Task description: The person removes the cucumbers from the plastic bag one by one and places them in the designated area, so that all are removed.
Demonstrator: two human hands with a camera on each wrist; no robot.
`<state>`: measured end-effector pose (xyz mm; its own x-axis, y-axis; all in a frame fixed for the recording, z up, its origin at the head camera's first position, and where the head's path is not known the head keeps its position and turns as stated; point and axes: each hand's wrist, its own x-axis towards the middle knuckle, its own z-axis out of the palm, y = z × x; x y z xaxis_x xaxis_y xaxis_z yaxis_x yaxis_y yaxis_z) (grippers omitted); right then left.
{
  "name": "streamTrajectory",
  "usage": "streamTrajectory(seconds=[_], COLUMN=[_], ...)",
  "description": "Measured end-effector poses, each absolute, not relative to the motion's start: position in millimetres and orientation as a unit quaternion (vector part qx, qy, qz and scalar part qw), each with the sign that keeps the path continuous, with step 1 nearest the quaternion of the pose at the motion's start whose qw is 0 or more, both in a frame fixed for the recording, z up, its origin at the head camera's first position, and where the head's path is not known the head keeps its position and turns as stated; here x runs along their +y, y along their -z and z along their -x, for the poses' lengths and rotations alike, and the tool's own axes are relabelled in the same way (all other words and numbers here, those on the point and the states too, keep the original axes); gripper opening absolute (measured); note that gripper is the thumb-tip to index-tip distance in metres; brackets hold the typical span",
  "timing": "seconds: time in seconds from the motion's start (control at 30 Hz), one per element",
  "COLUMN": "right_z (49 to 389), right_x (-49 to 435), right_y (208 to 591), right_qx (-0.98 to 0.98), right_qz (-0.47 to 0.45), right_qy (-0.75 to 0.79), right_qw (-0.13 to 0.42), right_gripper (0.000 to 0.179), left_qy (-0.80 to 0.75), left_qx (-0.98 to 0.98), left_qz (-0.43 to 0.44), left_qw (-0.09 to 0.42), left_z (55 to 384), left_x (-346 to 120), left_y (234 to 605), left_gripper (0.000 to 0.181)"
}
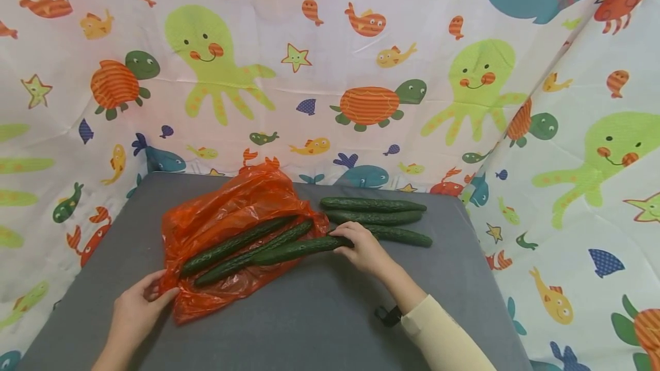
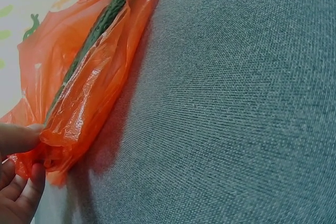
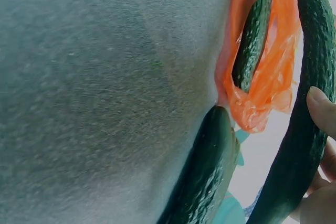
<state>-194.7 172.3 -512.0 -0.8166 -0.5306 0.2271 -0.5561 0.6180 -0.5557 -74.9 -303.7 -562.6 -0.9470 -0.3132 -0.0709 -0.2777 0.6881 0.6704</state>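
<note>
An orange plastic bag (image 1: 227, 205) lies on the grey table, with two long dark green cucumbers (image 1: 232, 248) resting inside its spread mouth. My left hand (image 1: 135, 308) pinches the near left edge of the bag between thumb and fingers; the left wrist view shows the crumpled plastic (image 2: 68, 135) there. My right hand (image 1: 363, 248) grips another cucumber (image 1: 294, 251) near one end, its other end over the bag. In the right wrist view the thumb lies along this held cucumber (image 3: 307, 93). Part of it is hidden by the hand.
Two cucumbers (image 1: 373, 205) lie side by side at the back right of the table (image 1: 309, 325). Another cucumber (image 1: 404, 236) lies just beyond my right hand. Patterned sea-animal cloth (image 1: 319, 33) hangs behind and at the sides.
</note>
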Motion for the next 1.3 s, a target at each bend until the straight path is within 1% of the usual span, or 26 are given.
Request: streamTrajectory(seconds=[0.3, 0.53, 0.73, 1.03, 1.3], right_z=[189.8, 188.4, 187.9, 186.4, 184.4], right_x=[183.1, 188.1, 191.8, 199.6, 208.1], right_y=[515.3, 516.1, 516.3, 516.2, 518.4], right_qx=[-0.901, -0.9, -0.9, -0.899, -0.902], right_qz=[-0.294, -0.286, -0.288, -0.289, -0.286], right_qy=[-0.317, -0.328, -0.325, -0.322, -0.318], right_qw=[0.028, 0.032, 0.035, 0.06, 0.054], right_gripper=[0.036, 0.036, 0.036, 0.036, 0.035], left_qy=[0.359, 0.359, 0.364, 0.364, 0.361], left_qx=[-0.918, -0.917, -0.914, -0.913, -0.917], left_qz=[-0.167, -0.174, -0.178, -0.181, -0.167], left_qw=[0.019, 0.021, 0.014, 0.009, 0.027], left_z=[74.0, 72.6, 73.0, 75.1, 75.2], left_x=[-302.6, -299.6, -300.0, -301.6, -301.7], left_y=[560.5, 558.6, 559.2, 561.2, 564.3], left_gripper=[0.069, 0.064, 0.067, 0.069, 0.068])
